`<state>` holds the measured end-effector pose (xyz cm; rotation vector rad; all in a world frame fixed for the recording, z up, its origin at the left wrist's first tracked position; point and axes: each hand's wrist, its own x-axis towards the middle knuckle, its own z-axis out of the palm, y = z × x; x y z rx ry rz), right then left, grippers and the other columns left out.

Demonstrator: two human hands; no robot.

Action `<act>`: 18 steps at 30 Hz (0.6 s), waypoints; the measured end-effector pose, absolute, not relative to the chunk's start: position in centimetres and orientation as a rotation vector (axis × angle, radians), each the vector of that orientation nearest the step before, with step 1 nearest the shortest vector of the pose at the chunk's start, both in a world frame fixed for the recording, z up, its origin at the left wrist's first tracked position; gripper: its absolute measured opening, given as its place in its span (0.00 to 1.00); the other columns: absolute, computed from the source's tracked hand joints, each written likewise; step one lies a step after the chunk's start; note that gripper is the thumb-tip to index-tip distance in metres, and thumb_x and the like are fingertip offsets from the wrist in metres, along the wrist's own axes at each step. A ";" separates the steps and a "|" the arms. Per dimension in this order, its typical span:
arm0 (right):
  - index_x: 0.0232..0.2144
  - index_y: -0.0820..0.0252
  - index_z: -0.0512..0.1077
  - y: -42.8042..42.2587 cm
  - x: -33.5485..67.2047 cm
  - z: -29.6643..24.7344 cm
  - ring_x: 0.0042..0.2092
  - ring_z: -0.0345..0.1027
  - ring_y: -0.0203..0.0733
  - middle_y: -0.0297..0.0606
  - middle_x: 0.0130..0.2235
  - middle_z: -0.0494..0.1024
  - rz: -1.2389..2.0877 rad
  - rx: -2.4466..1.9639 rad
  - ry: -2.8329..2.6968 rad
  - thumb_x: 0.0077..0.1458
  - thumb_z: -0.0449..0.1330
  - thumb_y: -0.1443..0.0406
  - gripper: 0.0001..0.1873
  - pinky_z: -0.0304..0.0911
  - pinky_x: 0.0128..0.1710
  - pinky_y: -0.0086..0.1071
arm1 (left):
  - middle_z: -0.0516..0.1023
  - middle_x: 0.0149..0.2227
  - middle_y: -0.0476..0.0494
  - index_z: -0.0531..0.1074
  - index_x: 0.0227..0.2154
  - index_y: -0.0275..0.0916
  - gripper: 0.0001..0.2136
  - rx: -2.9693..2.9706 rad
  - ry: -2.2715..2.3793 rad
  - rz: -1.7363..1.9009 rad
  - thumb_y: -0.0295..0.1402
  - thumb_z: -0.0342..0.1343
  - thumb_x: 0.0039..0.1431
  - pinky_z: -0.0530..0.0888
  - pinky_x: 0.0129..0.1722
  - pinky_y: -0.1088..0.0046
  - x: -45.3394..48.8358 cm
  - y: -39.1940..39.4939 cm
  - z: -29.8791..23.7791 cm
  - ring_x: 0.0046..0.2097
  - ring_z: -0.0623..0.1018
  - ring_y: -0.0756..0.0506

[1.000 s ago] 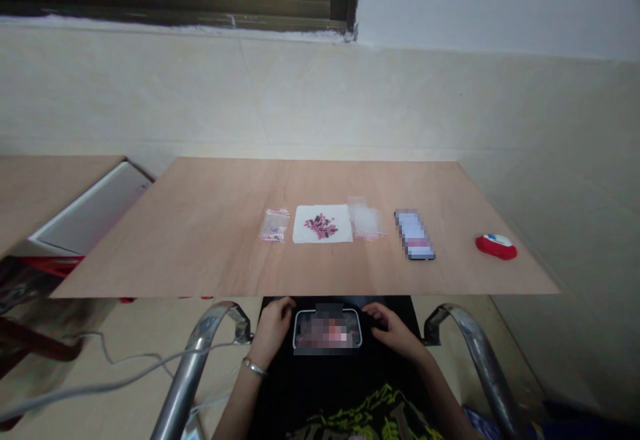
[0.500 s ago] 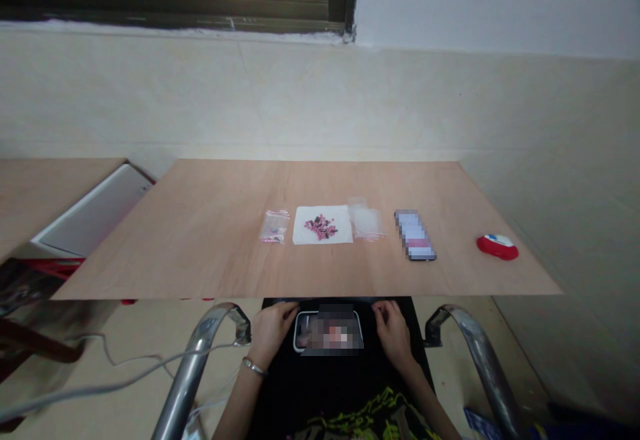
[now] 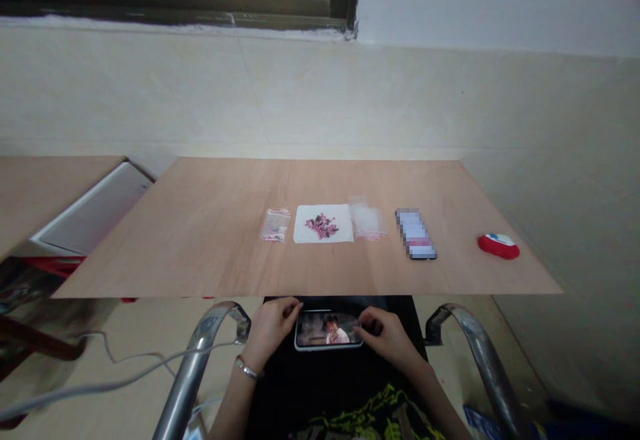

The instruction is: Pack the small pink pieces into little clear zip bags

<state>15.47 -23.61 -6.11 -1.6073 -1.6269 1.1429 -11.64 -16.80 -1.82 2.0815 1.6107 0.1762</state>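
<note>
currently, as i watch from afar through the head camera, a pale-rimmed phone (image 3: 315, 331) lies lengthwise across the black clothing (image 3: 310, 383) on the wearer's lap, its lit screen showing a person in a light top. the left hand (image 3: 273, 325), a silver bracelet (image 3: 248, 368) at its wrist, is curled by the phone's upper left corner; whether its thumb and forefinger meet, or pinch a bit of dark cloth, i cannot tell. the right hand (image 3: 390, 337) reaches in at the opposite end, thumb and forefinger apart with a dark gap between them, fingertips at the phone's edge; touching it or just above, i cannot say. beyond the lap, on a wooden tabletop (image 3: 210, 227), i see pink and dark beads (image 3: 321, 226) heaped on a white sheet (image 3: 346, 235), a small clear bag (image 3: 275, 225) just to its left, and clear bags (image 3: 370, 223) against its right edge. farther right rest a second phone (image 3: 417, 235), its screen blurred by blocks, and a red-and-white object (image 3: 499, 246) near the table's side. curved metal armrests (image 3: 196, 357) flank the wearer, and a pale cable (image 3: 65, 395) runs across on the left.
</note>
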 end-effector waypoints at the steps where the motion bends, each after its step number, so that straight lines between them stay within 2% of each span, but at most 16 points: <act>1: 0.36 0.58 0.73 -23.7 15.1 -5.8 0.36 0.71 0.42 0.37 0.34 0.77 1.158 -1.582 -1.673 0.50 0.61 0.59 0.12 0.65 0.36 0.33 | 0.81 0.32 0.44 0.77 0.35 0.39 0.15 2.084 1.600 0.190 0.39 0.45 0.63 0.63 0.32 0.73 -11.6 -16.8 -1.9 0.34 0.78 0.45; 4: 0.49 0.57 0.70 -23.7 13.7 -5.2 0.53 0.65 0.49 0.43 0.52 0.72 1.181 -1.498 -1.808 0.41 0.68 0.61 0.30 0.60 0.53 0.41 | 0.81 0.35 0.43 0.77 0.35 0.39 0.16 2.097 1.554 0.221 0.39 0.45 0.63 0.66 0.35 0.73 -11.4 -16.9 -2.1 0.37 0.78 0.44; 7: 0.56 0.53 0.64 -23.1 12.4 -5.2 0.61 0.55 0.53 0.43 0.60 0.63 1.164 -1.498 -1.994 0.35 0.71 0.61 0.43 0.53 0.59 0.45 | 0.81 0.35 0.42 0.78 0.35 0.39 0.16 2.128 1.526 0.216 0.38 0.45 0.64 0.67 0.37 0.73 -10.9 -16.9 -2.0 0.38 0.79 0.44; 14: 0.54 0.53 0.65 -22.2 12.3 -5.5 0.51 0.57 0.55 0.43 0.49 0.63 0.942 -1.845 -2.123 0.27 0.73 0.60 0.47 0.55 0.51 0.43 | 0.81 0.35 0.42 0.78 0.36 0.39 0.16 2.170 1.513 0.350 0.39 0.45 0.64 0.68 0.37 0.72 -10.5 -16.7 -1.2 0.37 0.78 0.44; 18: 0.52 0.53 0.67 -22.7 12.2 -5.9 0.48 0.57 0.54 0.42 0.46 0.63 0.828 -1.907 -2.088 0.28 0.72 0.62 0.44 0.56 0.47 0.41 | 0.81 0.32 0.43 0.78 0.35 0.39 0.17 2.175 1.520 0.453 0.40 0.46 0.64 0.68 0.35 0.73 -11.0 -16.8 -1.1 0.34 0.77 0.46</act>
